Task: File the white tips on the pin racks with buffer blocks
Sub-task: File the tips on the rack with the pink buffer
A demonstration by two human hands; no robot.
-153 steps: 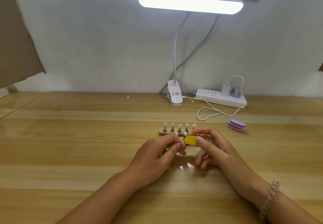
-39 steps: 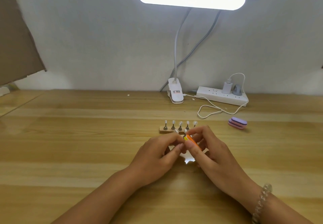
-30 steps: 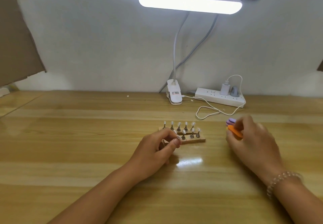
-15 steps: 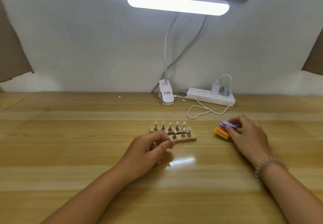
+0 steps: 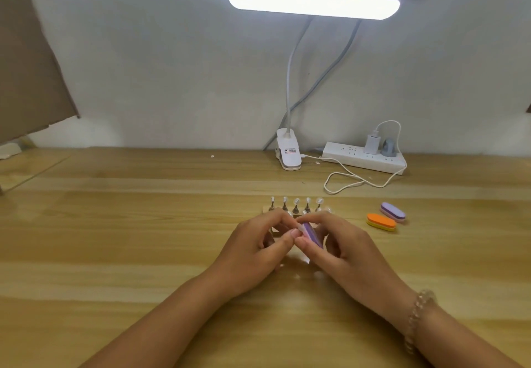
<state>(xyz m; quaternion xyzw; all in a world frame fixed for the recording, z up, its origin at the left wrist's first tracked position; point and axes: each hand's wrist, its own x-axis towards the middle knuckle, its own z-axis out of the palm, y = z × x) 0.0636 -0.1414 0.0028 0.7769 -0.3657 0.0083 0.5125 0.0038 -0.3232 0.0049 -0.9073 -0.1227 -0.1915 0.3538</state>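
between both grips, a small white tip (image 5: pixel 300 227) meets the purple oval buffer block (image 5: pixel 312 235): left hand (image 5: pixel 258 248) pinches the tip, right hand (image 5: pixel 342 252) pinches the block. stroke lightly, judging by the fine tip; the wooden pin rack (image 5: pixel 296 210) stands just behind.

Left half of desk (image 5: pixel 115 252): open wood, free passage. Centre: left hand (image 5: pixel 258 247) and right hand (image 5: pixel 339 250) meet in front of the pin racks (image 5: pixel 296 208). To their right: orange buffer block (image 5: pixel 380 221), purple buffer block (image 5: pixel 392 211). Back edge: lamp clamp (image 5: pixel 288 155), power strip (image 5: pixel 362 159), cable loop (image 5: pixel 344 185).
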